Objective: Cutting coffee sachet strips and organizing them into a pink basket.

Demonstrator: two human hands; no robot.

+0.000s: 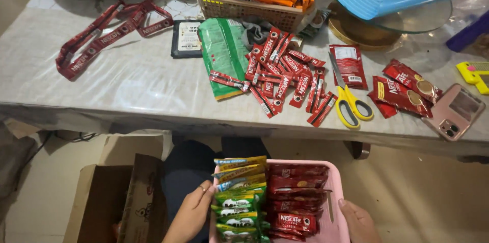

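Two hands, left hand point(191, 215) and right hand point(359, 220), grasp the pink basket point(333, 192) near, below the bench point(127, 80); tilted, its upright green sachets point(239, 197) and red sachets point(298, 202) could spill.

Looked down from head height, one view only, tilted steeply toward the lap and forward over the near edge of a grey table point(127, 85). Sat close: left hand point(191, 215) and right hand point(359, 221) cut off at the bottom edge of the frame, either side of a pink basket point(333, 171). Faced the table's far side along the top of the frame; caught floor and a cardboard box point(107, 197) at lower left.
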